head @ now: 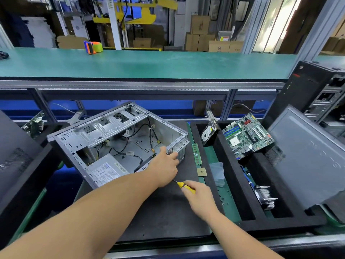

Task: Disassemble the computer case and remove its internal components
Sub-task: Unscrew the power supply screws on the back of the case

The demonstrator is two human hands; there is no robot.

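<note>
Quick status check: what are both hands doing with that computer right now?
Left hand resting on open computer case at its near corner. Right hand gripping yellow screwdriver. Power supply and cables still inside.

Matt bare-metal case (119,128), prob. steel

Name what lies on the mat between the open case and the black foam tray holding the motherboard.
In the head view, a green RAM stick and a small square CPU chip lie between the case and the tray.
</note>
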